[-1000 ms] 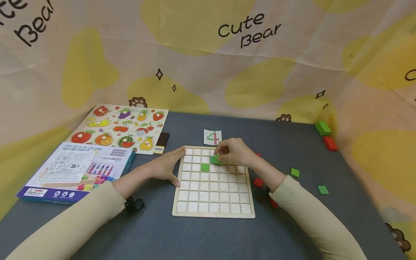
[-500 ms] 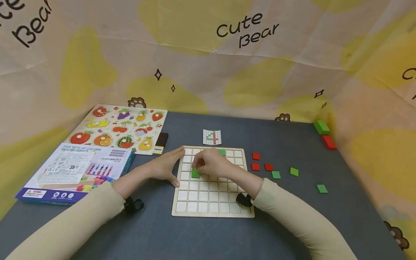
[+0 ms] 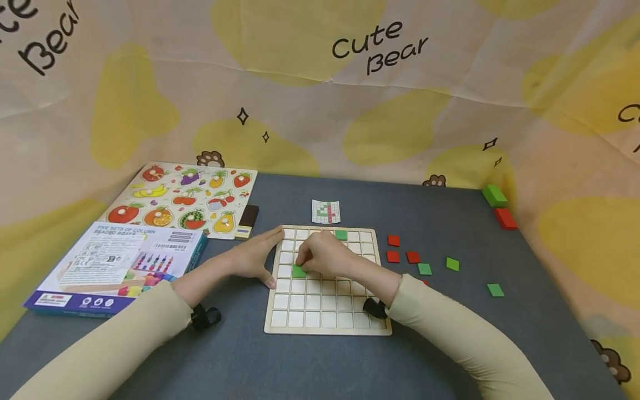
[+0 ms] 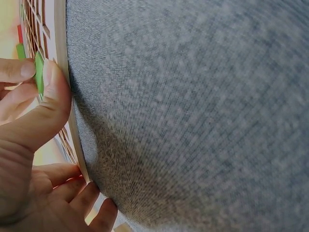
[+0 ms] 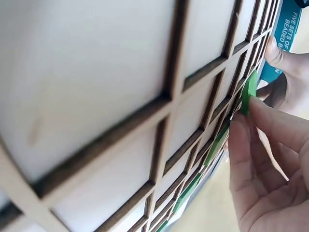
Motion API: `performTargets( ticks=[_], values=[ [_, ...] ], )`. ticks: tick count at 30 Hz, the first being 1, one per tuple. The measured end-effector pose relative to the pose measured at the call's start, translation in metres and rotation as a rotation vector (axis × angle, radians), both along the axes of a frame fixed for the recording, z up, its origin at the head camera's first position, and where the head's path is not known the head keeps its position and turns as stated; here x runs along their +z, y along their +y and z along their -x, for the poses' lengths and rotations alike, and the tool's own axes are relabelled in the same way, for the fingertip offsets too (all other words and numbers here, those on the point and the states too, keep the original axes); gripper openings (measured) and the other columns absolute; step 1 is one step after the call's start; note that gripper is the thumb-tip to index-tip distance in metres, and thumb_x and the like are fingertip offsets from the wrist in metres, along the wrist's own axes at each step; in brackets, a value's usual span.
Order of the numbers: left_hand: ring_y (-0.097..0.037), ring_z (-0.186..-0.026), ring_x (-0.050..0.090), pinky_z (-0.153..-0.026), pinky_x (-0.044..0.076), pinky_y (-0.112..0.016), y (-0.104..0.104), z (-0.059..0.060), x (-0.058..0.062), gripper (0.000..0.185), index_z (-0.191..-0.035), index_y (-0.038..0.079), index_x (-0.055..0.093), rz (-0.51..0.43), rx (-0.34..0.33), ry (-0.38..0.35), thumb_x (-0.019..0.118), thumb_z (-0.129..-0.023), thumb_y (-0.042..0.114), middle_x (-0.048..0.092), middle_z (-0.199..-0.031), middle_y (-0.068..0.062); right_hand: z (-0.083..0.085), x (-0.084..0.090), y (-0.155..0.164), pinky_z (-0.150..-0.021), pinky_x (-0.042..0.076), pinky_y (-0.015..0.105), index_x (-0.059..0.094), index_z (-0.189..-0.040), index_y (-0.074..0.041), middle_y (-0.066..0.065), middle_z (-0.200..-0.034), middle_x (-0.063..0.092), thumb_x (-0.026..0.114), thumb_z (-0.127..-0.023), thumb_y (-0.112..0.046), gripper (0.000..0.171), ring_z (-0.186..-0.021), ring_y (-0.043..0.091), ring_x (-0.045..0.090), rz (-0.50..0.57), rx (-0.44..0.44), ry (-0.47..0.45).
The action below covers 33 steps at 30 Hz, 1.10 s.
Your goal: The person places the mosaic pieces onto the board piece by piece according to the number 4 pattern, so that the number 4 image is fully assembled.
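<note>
**Green tile pinched at the grid board's left columns**

From the head view, the right hand (image 3: 325, 256) curls over the wooden grid board (image 3: 327, 325), its fingertips pinching a green tile (image 3: 299, 271) in a cell near the board's left edge. The right wrist view adds what that angle hides: the tile (image 5: 249, 92) stands tilted on edge against the cell's rim, not lying flat, with more green tiles in the row beyond it. The left hand (image 3: 255, 256) lies with straight fingers along the board's left edge, holding nothing; the left wrist view shows its thumb (image 4: 46, 113) against that edge (image 4: 72, 130).

Beyond the right hand's knuckles another green tile (image 3: 341, 235) sits in the top row, and a pattern card (image 3: 326, 211) lies past the board. Right of the right hand, loose red tiles (image 3: 393, 240) and green ones (image 3: 453, 264) scatter on the tabletop (image 3: 440, 339). Left of the left hand lie a bead-toy box (image 3: 115, 264) and a fruit puzzle (image 3: 185, 197).
</note>
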State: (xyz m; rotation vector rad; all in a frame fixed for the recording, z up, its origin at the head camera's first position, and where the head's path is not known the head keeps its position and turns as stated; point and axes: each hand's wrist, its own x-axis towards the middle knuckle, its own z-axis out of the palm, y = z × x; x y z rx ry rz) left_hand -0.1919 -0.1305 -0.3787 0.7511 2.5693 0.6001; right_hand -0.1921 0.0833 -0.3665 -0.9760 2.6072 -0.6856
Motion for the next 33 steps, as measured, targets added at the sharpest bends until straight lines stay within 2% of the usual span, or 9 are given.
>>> performTargets(
  ticks=[6,9,15,20,23,27,33],
  values=[
    [-0.045,-0.152,0.017,-0.121,0.025,-0.057,0.001,0.001,-0.002,0.118,-0.154,-0.007,0.020,0.005,0.005,-0.007,0.090,-0.068,0.033,0.010,-0.165,-0.027,0.003,0.001,0.008,-0.074,0.053,0.022,0.078,-0.090,-0.016,-0.005,-0.088,0.076,0.079,-0.080,-0.008,0.013,-0.082,0.005,0.065,-0.053,-0.001,0.009],
    [-0.043,-0.153,0.016,-0.122,0.024,-0.056,0.002,0.002,-0.004,0.118,-0.155,-0.005,0.019,0.009,0.012,-0.019,0.089,-0.068,0.033,0.009,-0.166,-0.024,0.009,0.003,0.023,-0.075,0.052,0.024,0.077,-0.094,-0.016,-0.004,-0.089,0.074,0.079,-0.080,-0.008,0.016,-0.081,0.007,0.064,-0.036,-0.018,0.014],
    [-0.042,-0.154,0.014,-0.122,0.024,-0.056,0.001,0.003,-0.007,0.119,-0.156,-0.004,0.018,0.016,0.020,-0.024,0.090,-0.068,0.033,0.007,-0.167,-0.022,0.024,0.011,0.078,-0.073,0.055,0.026,0.076,-0.100,-0.012,0.003,-0.093,0.075,0.073,-0.084,-0.005,0.017,-0.080,0.014,0.067,0.036,-0.057,-0.029],
    [-0.042,-0.154,0.015,-0.122,0.024,-0.056,0.000,0.004,-0.007,0.120,-0.156,-0.004,0.018,0.018,0.020,-0.021,0.090,-0.067,0.034,0.008,-0.167,-0.023,0.034,0.020,0.137,-0.076,0.056,0.030,0.074,-0.106,-0.010,0.008,-0.099,0.075,0.075,-0.084,-0.006,0.023,-0.087,0.017,0.068,-0.001,-0.141,-0.041],
    [-0.042,-0.154,0.015,-0.122,0.024,-0.056,0.000,0.003,-0.007,0.119,-0.156,-0.004,0.018,0.017,0.019,-0.017,0.090,-0.068,0.033,0.008,-0.166,-0.023,0.040,0.024,0.176,-0.078,0.056,0.030,0.073,-0.110,-0.009,0.010,-0.102,0.073,0.077,-0.083,-0.008,0.028,-0.090,0.017,0.067,-0.023,-0.179,-0.101],
    [-0.043,-0.153,0.016,-0.122,0.025,-0.056,0.000,0.003,-0.006,0.118,-0.155,-0.004,0.019,0.015,0.015,-0.007,0.090,-0.068,0.033,0.009,-0.166,-0.024,0.042,0.029,0.220,-0.076,0.055,0.026,0.069,-0.113,-0.006,0.013,-0.105,0.070,0.077,-0.083,-0.010,0.032,-0.093,0.018,0.065,-0.041,-0.209,-0.234],
    [-0.043,-0.153,0.015,-0.122,0.024,-0.056,-0.001,0.003,-0.006,0.118,-0.155,-0.005,0.019,0.011,0.011,-0.009,0.089,-0.069,0.033,0.009,-0.166,-0.025,0.036,0.025,0.251,-0.074,0.055,0.024,0.067,-0.111,-0.004,0.013,-0.103,0.067,0.079,-0.081,-0.012,0.034,-0.091,0.017,0.061,-0.070,-0.220,-0.372]
  ],
)
